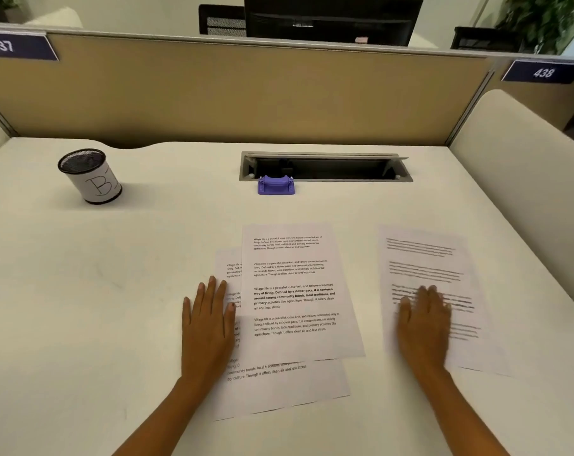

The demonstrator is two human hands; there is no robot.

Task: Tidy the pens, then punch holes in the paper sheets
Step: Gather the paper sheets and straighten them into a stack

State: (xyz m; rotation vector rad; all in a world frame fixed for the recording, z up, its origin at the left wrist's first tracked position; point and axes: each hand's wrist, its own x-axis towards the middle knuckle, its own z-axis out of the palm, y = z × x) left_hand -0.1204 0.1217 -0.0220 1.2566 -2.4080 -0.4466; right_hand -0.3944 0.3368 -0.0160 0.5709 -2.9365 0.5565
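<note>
The purple hole punch stands at twelve o'clock from the paper sheets, well apart from both hands, its long axis running nine to three. The left hand is laid flat, grip spread, on the left edge of the overlapped sheets; the right hand, blurred but spread, is pressed on a separate sheet at three o'clock. Open bench is left between sheets and punch. No pens are seen; the mesh cup stands at ten o'clock.

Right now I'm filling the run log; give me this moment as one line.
left hand flat on overlapping sheets | right hand flat on separate sheet, blurred | purple punch untouched | pen cup upright
</note>
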